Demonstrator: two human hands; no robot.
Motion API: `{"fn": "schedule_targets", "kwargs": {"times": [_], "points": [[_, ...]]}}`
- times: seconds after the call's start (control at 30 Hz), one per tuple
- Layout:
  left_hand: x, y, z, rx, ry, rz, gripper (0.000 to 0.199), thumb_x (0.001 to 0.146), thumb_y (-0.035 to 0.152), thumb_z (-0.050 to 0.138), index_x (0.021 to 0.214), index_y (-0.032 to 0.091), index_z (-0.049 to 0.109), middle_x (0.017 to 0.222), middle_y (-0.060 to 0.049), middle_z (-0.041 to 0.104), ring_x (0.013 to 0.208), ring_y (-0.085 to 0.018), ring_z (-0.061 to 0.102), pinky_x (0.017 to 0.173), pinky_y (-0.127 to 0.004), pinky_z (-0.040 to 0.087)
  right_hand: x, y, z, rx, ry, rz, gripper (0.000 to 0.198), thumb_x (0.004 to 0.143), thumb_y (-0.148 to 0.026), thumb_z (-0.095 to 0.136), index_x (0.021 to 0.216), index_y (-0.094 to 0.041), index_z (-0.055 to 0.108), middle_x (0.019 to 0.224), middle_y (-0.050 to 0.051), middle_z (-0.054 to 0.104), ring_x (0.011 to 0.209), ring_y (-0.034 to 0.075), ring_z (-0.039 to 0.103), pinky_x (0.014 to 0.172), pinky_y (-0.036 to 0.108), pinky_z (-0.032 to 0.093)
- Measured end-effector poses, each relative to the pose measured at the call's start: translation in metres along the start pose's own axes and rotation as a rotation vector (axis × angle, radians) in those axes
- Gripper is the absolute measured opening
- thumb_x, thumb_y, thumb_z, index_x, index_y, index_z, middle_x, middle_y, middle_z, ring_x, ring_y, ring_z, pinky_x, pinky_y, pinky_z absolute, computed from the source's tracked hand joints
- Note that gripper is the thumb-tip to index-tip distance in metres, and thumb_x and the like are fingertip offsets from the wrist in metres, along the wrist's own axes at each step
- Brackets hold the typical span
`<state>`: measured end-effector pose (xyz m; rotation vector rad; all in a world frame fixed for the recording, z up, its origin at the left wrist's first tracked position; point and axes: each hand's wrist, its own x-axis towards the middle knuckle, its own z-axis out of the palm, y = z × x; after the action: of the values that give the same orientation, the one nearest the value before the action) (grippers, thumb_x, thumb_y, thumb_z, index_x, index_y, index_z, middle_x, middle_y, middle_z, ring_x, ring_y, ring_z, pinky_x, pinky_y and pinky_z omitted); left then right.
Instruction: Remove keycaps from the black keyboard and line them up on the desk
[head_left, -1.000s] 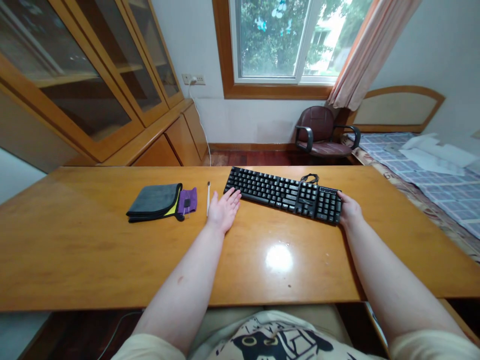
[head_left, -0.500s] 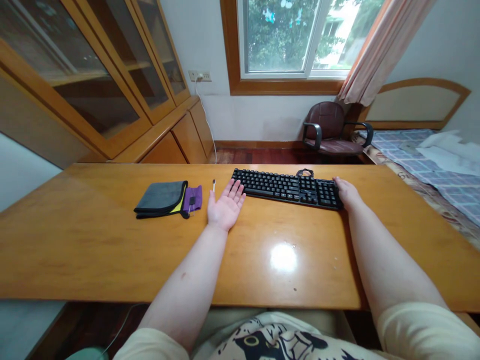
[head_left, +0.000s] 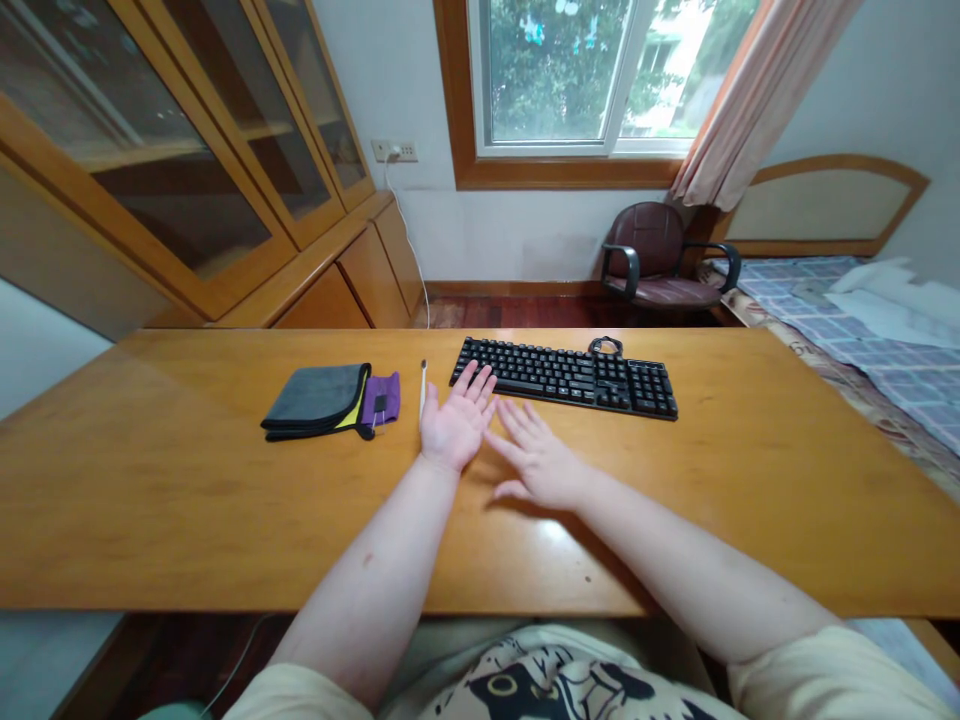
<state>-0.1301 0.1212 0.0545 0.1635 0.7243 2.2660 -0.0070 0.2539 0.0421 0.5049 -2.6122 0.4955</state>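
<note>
My left hand (head_left: 455, 425) is palm up with its fingers stretched out, in front of the left end of a black keyboard (head_left: 574, 376). Beside it, fingertips close to the left hand's fingers, my right hand (head_left: 541, 458) is open with the palm turned down or inward. Neither hand holds anything. A white toothbrush (head_left: 423, 385) with a dark head lies just left of my left hand, its lower part next to the thumb. Further left are a folded grey cloth (head_left: 319, 398) with black and yellow edging and a small purple cloth (head_left: 383, 397) with a dark clip-like piece on it.
The wooden desk (head_left: 187, 500) carries all these things. A coiled cable (head_left: 606, 346) sits behind the keyboard. Beyond the desk stand a dark red armchair (head_left: 651, 250), a bed (head_left: 810, 300) on the right and a glass-door cabinet (head_left: 315, 235) on the left.
My right hand has left the keyboard's right end and come left, close to my left hand. The left hand stays palm up in nearly the same place.
</note>
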Motion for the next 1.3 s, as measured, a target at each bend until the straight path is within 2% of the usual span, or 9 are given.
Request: {"fn": "schedule_targets", "kwargs": {"times": [0.13,0.2,0.5,0.6,0.7,0.8,0.9,1.03,1.3], "points": [[0.001,0.001,-0.003,0.074,0.022,-0.01,0.062,0.085,0.062,0.021,0.122,0.025,0.053,0.133,-0.007,0.049,0.13,-0.022,0.035,0.101,-0.042,0.034,0.01,-0.018,0.013,0.134,-0.103,0.08,0.039,0.091,-0.043,0.036,0.112,-0.019,0.06,0.092,0.01,0.069,0.092,0.021,0.061,0.088,0.038,0.042],[0.002,0.001,-0.004,0.086,0.008,-0.007,0.062,0.085,0.062,0.02,0.123,0.024,0.053,0.134,-0.006,0.048,0.13,-0.021,0.035,0.102,-0.04,0.033,0.012,-0.013,0.011,0.152,-0.03,0.164,0.04,0.09,-0.044,0.037,0.113,-0.019,0.059,0.093,0.01,0.068,0.09,0.022,0.06,0.085,0.038,0.042],[0.007,-0.001,-0.008,0.11,0.003,-0.019,0.061,0.085,0.061,0.022,0.12,0.023,0.055,0.133,-0.007,0.049,0.13,-0.022,0.036,0.103,-0.04,0.031,0.012,-0.019,0.012,0.245,-0.074,0.058,0.04,0.086,-0.048,0.045,0.107,-0.018,0.061,0.091,0.009,0.068,0.087,0.02,0.06,0.078,0.033,0.043],[0.009,0.001,-0.01,0.153,0.042,0.008,0.06,0.086,0.059,0.022,0.115,0.022,0.058,0.133,-0.007,0.049,0.128,-0.021,0.039,0.102,-0.038,0.032,0.009,-0.016,0.012,0.254,-0.144,0.043,0.034,0.09,-0.041,0.04,0.086,-0.019,0.066,0.074,0.005,0.069,0.069,0.016,0.061,0.068,0.029,0.043],[0.013,0.006,-0.014,0.219,0.093,0.098,0.059,0.086,0.059,0.021,0.111,0.022,0.059,0.132,-0.008,0.05,0.123,-0.021,0.045,0.099,-0.037,0.036,0.006,-0.01,0.013,0.189,-0.049,0.12,0.029,0.09,-0.037,0.042,0.091,-0.018,0.065,0.082,0.006,0.069,0.077,0.018,0.061,0.075,0.032,0.042],[0.015,0.019,-0.024,0.508,0.263,0.264,0.046,0.084,0.053,0.036,0.106,0.021,0.06,0.123,-0.008,0.057,0.115,-0.022,0.052,0.095,-0.036,0.04,0.004,-0.003,0.015,0.188,0.007,0.095,0.025,0.09,-0.035,0.045,0.1,-0.019,0.061,0.096,0.008,0.068,0.092,0.019,0.059,0.086,0.035,0.04],[0.014,0.036,-0.038,1.077,0.537,0.457,0.025,0.073,0.034,0.06,0.095,0.021,0.063,0.114,-0.009,0.06,0.116,-0.026,0.049,0.101,-0.037,0.034,0.001,0.004,0.018,0.171,0.001,0.118,0.025,0.091,-0.033,0.043,0.095,-0.019,0.063,0.087,0.007,0.068,0.086,0.019,0.059,0.082,0.035,0.042],[0.009,0.047,-0.05,1.589,0.698,0.391,0.023,0.069,0.023,0.064,0.092,0.021,0.062,0.116,-0.014,0.056,0.122,-0.035,0.04,0.106,-0.047,0.024,-0.004,0.011,0.021,0.132,0.008,0.144,0.027,0.091,-0.032,0.042,0.087,-0.019,0.065,0.078,0.007,0.067,0.077,0.018,0.058,0.076,0.033,0.043],[0.02,0.049,-0.075,1.47,0.733,0.256,0.012,0.062,0.013,0.064,0.07,0.021,0.059,0.102,-0.016,0.059,0.12,-0.039,0.042,0.103,-0.053,0.023,-0.006,0.014,0.025,0.112,-0.016,0.145,0.026,0.09,-0.031,0.044,0.084,-0.02,0.067,0.076,0.006,0.069,0.072,0.017,0.059,0.072,0.031,0.043]]}}
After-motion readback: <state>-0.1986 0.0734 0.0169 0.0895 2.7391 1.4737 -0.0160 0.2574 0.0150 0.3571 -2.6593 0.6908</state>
